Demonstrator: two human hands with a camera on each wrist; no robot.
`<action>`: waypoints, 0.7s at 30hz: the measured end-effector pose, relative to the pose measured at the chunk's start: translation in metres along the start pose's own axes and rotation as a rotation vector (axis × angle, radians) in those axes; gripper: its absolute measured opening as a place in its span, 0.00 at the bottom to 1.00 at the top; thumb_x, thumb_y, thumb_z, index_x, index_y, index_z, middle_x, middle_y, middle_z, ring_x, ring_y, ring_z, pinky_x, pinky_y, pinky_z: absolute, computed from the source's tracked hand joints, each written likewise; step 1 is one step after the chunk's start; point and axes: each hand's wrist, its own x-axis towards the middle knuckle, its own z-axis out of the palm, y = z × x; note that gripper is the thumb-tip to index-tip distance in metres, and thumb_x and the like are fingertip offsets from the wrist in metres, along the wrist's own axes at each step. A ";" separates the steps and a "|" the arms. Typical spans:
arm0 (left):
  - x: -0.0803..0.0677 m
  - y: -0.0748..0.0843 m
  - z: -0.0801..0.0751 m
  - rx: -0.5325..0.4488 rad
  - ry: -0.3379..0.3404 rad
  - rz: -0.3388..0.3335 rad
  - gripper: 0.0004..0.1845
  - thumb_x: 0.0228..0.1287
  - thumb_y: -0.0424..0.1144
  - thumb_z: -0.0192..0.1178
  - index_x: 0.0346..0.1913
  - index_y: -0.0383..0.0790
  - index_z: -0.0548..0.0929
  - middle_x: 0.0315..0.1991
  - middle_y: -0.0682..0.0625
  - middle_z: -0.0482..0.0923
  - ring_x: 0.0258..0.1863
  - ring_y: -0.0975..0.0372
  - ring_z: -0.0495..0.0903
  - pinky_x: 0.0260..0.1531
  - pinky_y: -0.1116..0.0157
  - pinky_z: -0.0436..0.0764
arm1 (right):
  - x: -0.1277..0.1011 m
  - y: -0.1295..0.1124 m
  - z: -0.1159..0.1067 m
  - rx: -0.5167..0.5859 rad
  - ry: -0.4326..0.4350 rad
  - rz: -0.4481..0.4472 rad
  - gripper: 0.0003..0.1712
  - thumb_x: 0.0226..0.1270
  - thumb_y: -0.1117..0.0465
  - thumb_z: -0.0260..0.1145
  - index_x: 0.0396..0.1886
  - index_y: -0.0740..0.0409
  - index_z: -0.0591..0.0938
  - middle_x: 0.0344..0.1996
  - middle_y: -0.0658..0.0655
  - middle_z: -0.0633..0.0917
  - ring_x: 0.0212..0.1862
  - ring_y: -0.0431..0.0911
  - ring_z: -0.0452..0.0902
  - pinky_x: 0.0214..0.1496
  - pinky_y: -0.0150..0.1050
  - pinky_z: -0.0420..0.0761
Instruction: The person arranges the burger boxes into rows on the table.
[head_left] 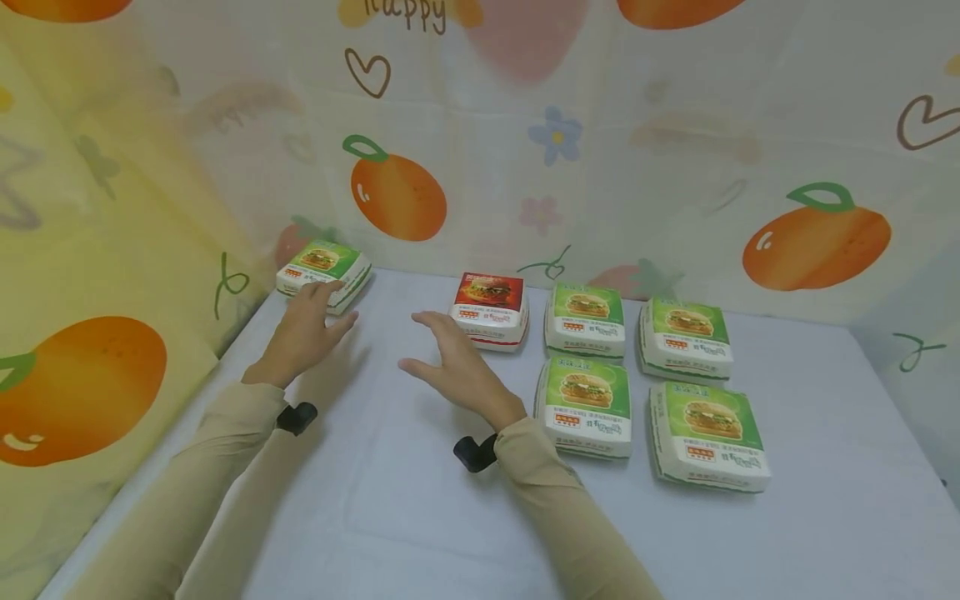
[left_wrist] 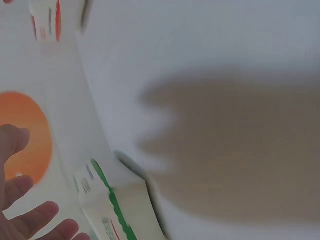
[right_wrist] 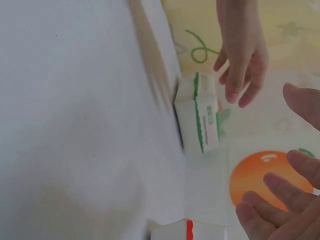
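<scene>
- A staged tabletop set, not a working kitchen or shop: a flat table (head_left: pixel 420 517) under a pale cloth is filling the foreground.
- Cartoon-printed fabric (head_left: pixel 675 150), showing oranges, hearts and flowers, is hanging as a backdrop behind and to the left.
- Printed burger boxes, five green (head_left: pixel 586 406) and one red (head_left: pixel 490 310), are lying on the table as props.

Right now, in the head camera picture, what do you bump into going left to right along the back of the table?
Lone green burger box → left hand → right hand → red burger box → back-row green box → far-right back green box.
</scene>
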 end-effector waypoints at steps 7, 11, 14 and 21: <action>0.018 -0.025 -0.005 0.004 0.041 -0.035 0.31 0.70 0.40 0.58 0.67 0.24 0.65 0.62 0.21 0.63 0.61 0.30 0.64 0.60 0.33 0.66 | 0.010 0.000 0.007 0.000 -0.002 0.031 0.39 0.70 0.50 0.66 0.76 0.52 0.62 0.76 0.53 0.63 0.77 0.47 0.55 0.78 0.46 0.60; 0.026 -0.036 -0.005 0.001 0.043 -0.079 0.31 0.70 0.41 0.57 0.68 0.25 0.65 0.64 0.22 0.62 0.63 0.32 0.63 0.60 0.34 0.66 | 0.017 0.000 0.010 -0.016 -0.005 0.039 0.39 0.70 0.49 0.65 0.76 0.51 0.62 0.76 0.52 0.63 0.77 0.46 0.56 0.78 0.46 0.61; 0.031 -0.042 -0.005 -0.003 0.039 -0.118 0.32 0.70 0.43 0.58 0.68 0.26 0.65 0.67 0.24 0.59 0.65 0.31 0.60 0.61 0.34 0.65 | 0.021 0.001 0.012 -0.018 -0.010 0.044 0.38 0.70 0.49 0.65 0.76 0.51 0.62 0.76 0.52 0.63 0.77 0.46 0.56 0.78 0.46 0.61; 0.041 -0.053 -0.005 -0.004 0.022 -0.180 0.34 0.71 0.48 0.56 0.72 0.30 0.63 0.77 0.30 0.43 0.74 0.31 0.47 0.67 0.33 0.57 | 0.028 0.003 0.018 -0.007 -0.026 0.066 0.38 0.71 0.49 0.64 0.76 0.50 0.62 0.76 0.51 0.63 0.77 0.45 0.56 0.78 0.46 0.61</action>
